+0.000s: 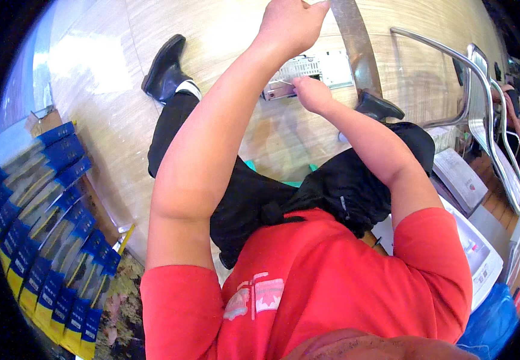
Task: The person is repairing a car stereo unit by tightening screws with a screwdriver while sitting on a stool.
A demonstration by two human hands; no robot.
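On the floor between my feet lies an opened flat metal chassis (336, 69), its slotted inside parts (299, 69) showing. My right hand (313, 94) is at its near edge, fingers closed in a pinch. From the fingertips a thin, light rod (283, 81) sticks out leftward over the chassis; its exact kind is too small to tell. Beyond the chassis, at the picture's top edge, my left hand (293, 23) is raised with curled fingers and the thumb toward the right. The frame's edge cuts off its fingertips, so whatever it may hold is hidden.
A green stool edge (284, 182) shows beneath me. Rows of blue and yellow packages (62, 240) stand at the left. On the right are a metal-tube chair (479, 90), a grey box (461, 180) and a white appliance panel (479, 246). A dark floor strip (359, 48) runs past the chassis.
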